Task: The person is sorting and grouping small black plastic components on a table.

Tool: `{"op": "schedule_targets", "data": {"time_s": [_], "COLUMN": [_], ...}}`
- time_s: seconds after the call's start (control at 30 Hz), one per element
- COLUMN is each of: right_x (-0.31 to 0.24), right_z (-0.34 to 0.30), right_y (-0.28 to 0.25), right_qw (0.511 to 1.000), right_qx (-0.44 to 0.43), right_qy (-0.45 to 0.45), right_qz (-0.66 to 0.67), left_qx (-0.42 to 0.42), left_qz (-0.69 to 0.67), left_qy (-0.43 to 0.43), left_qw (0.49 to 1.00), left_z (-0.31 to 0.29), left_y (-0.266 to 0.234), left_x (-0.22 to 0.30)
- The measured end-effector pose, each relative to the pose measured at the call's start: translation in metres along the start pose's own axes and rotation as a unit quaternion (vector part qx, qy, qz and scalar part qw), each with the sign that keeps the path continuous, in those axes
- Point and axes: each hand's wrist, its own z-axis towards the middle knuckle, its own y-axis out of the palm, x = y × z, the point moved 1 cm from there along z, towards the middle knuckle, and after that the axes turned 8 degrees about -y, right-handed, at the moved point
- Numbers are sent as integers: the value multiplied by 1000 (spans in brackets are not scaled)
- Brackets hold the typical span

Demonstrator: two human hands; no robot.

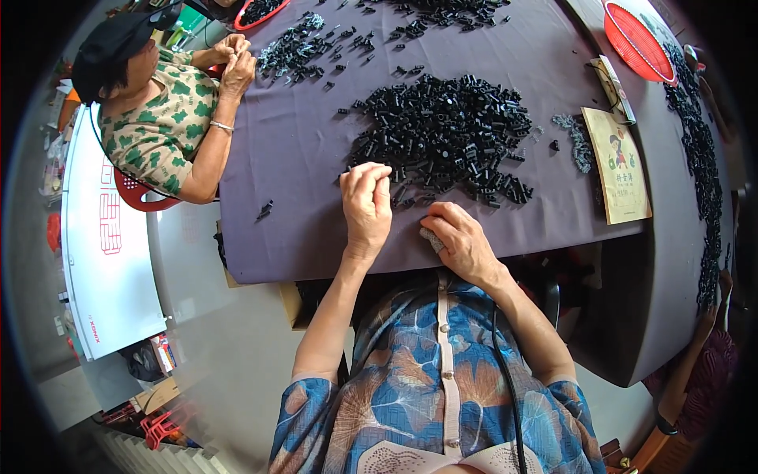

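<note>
A large heap of small black tubular plastic parts (450, 126) lies on the purple-grey tablecloth in front of me. My left hand (366, 207) is at the heap's near left edge, its fingers curled together; whatever they may pinch is too small or hidden to name. Close to the table's near edge, my right hand (463, 243) is bent round a greyish speckled bundle (432, 239) that shows beneath its fingers. The bundle's kind is unclear. Two loose black parts (265, 210) lie left of my left hand.
Grey translucent bits (580, 144) lie right of the heap, by a yellow printed booklet (617, 166). A red basket (638, 43) stands far right, near a long band of black parts (695, 150). At left, a person (166, 118) handles something small beside another pile (296, 51).
</note>
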Motion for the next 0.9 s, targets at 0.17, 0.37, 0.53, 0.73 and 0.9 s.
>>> {"op": "schedule_targets", "data": {"time_s": [0.17,0.37,0.53,0.73,0.9], "right_x": [0,0,-2,-1,0], "right_z": [1,3,4,3,2], "right_y": [-1,1,-1,0,1], "right_qw": [1000,1000,1000,1000,1000], "right_qx": [1,6,9,3,7], "right_qy": [5,3,-2,0,-3], "right_qz": [2,11,10,0,-3], "left_qx": [-46,-106,-100,-90,-102], "left_qz": [45,147,172,171,164], "left_qy": [45,53,73,49,69], "left_qw": [997,982,977,980,979], "left_z": [5,6,-4,-11,-13], "left_y": [3,27,23,17,14], "left_x": [10,25,26,22,14]}}
